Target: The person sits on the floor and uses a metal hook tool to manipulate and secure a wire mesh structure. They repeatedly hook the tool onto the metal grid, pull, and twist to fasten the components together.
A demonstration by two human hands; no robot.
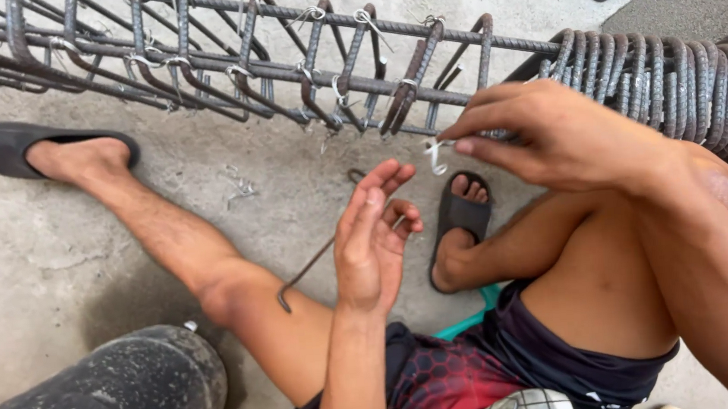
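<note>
Nearest the lens, a dusty dark cylinder (128,396) fills the bottom left corner, its lower part cut off by the frame. Beyond the bare legs runs a long rebar cage (284,64), its stirrups bunched at the right end and its ends out of view. Right hand (549,134) pinches a bent tie wire (436,155) just beside the cage. Left hand (371,238) is open, fingers loose, a hooked metal tool (305,274) partly hidden behind it; whether they touch is unclear.
</note>
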